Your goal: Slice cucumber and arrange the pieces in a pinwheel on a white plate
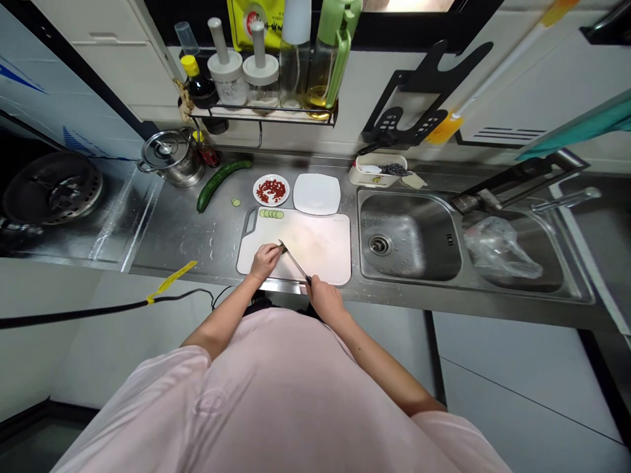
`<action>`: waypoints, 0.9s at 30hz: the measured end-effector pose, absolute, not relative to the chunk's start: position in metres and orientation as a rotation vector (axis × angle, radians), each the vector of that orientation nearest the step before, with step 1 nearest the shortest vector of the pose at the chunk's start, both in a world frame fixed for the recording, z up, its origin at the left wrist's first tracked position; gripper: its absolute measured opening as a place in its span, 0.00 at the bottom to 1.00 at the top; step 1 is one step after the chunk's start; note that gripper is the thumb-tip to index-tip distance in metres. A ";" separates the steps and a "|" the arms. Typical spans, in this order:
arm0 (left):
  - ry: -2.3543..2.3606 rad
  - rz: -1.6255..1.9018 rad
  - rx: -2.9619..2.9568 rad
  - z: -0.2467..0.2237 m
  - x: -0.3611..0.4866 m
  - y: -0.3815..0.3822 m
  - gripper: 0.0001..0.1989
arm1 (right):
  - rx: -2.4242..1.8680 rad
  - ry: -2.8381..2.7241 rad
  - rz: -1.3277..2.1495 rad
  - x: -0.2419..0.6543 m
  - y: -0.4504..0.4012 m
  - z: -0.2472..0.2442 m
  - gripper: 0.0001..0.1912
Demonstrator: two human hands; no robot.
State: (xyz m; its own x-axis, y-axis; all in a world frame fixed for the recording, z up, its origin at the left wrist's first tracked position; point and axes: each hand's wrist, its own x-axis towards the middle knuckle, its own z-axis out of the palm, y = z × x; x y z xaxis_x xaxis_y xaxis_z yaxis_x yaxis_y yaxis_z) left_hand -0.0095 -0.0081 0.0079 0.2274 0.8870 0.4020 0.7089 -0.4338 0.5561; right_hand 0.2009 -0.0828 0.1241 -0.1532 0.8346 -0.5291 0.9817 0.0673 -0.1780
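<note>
- The right hand [328, 297] is closed around the handle of a kitchen knife [296, 263], just above the near edge of a white cutting board [315, 246].
- The left hand [265, 261] is closed near the blade's tip, though the exact grip is hidden.
- The blade slants across the board's near left area.
- Cucumber slices [271, 214] lie in a row along the board's far edge.
- A single slice [236, 202] lies on the steel desk [167, 243], near a whole cucumber [221, 185].
- A small white plate [259, 192] of chopped red pieces and a square white plate [316, 194] sit just beyond the board.
- Holding a blade this way is safest with its edge turned away from the left fingers; its facing is hard to tell here.
</note>
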 end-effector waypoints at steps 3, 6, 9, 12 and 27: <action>1.498 1.003 2.249 0.007 -0.010 -0.008 0.11 | 1.814 2.056 -0.734 0.199 -0.079 0.125 0.14; 1.500 1.003 2.251 0.007 -0.010 -0.007 0.11 | 1.807 2.055 -0.734 0.196 -0.076 0.125 0.15; 1.506 1.002 2.246 0.007 -0.009 -0.008 0.11 | 1.811 2.064 -0.725 0.192 -0.072 0.124 0.15; 1.504 0.992 2.245 0.008 -0.009 -0.008 0.11 | 1.809 2.071 -0.718 0.188 -0.068 0.122 0.14; 1.491 0.995 2.235 0.009 -0.010 -0.008 0.11 | 1.846 2.129 -0.792 0.166 -0.039 0.107 0.17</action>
